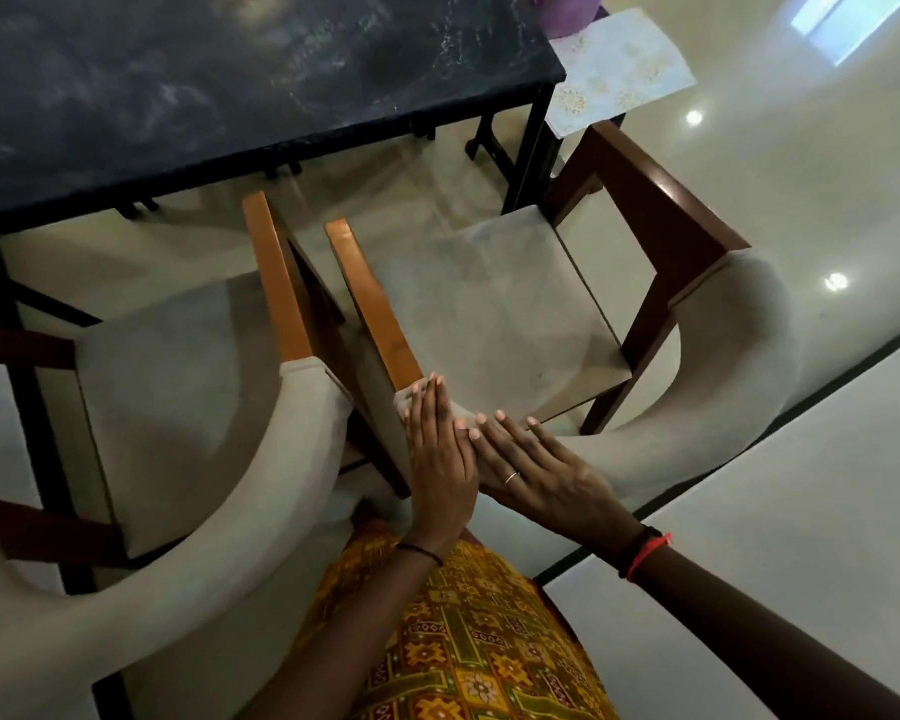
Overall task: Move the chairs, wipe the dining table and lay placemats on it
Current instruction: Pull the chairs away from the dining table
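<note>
The left hand [440, 449] lies with straight fingers on the padded end of the backrest, where the orange-brown wooden armrest [372, 304] meets the upholstery. It grips nothing. The right hand [546, 472] lies flat just beside it, palm down on the top of the same backrest, fingers extended and likewise holding nothing. The two hands touch at the fingers.

I judge this placement as follows: flat palms on the top rail allow a push or a steer of the chair across the glossy pale floor tiles [801, 174], not a lift. A lift would call for fingers curled under the rail.

The beige-upholstered wooden armchair with the curved padded back [494, 314] stands directly in front of me, at an angle to the table. Its seat is out from under the tabletop, with the front edge near the table's corner leg. The seat fabric shows faint grey marks. A second armchair of the same build [167, 387] stands just beside it on the left, armrests close together.

The dark marble-patterned dining table with the black frame [230, 85] shows hazy pale streaks. Pale patterned sheets, probably placemats [619, 65], lie beyond its corner, off the tabletop.
</note>
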